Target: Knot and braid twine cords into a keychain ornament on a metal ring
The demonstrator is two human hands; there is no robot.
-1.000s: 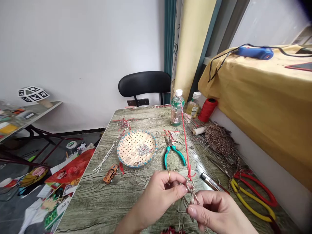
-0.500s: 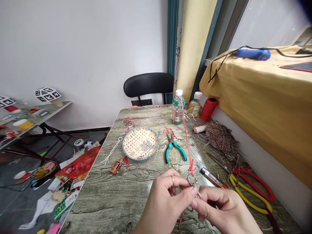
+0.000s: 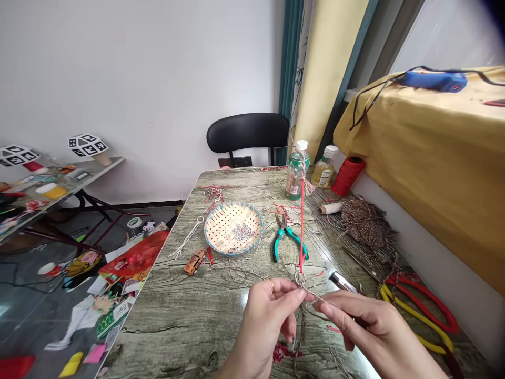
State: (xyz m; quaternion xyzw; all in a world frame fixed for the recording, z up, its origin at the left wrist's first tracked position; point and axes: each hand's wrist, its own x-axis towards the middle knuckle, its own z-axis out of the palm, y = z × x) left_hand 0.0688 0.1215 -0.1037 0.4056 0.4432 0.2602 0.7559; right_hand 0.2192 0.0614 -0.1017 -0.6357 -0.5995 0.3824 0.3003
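Observation:
My left hand pinches a small ring wrapped in brown cord, close below where it hangs on a taut red string. That string runs up to the neck of a green-labelled bottle. A strand of thin brown cord stretches from the ring to my right hand, which grips it between thumb and forefinger. More cord ends dangle beneath my fingers, near a dark red bunch of thread on the table.
Teal-handled pliers lie beyond my hands, with a woven basket of beads and an orange toy car to the left. At right are a utility knife, red-and-yellow-handled scissors, a brown cord bundle and a red spool.
My right hand has moved apart from my left, drawing the cord strand out between them. The red string now hangs straighter, and the view has shifted slightly left.

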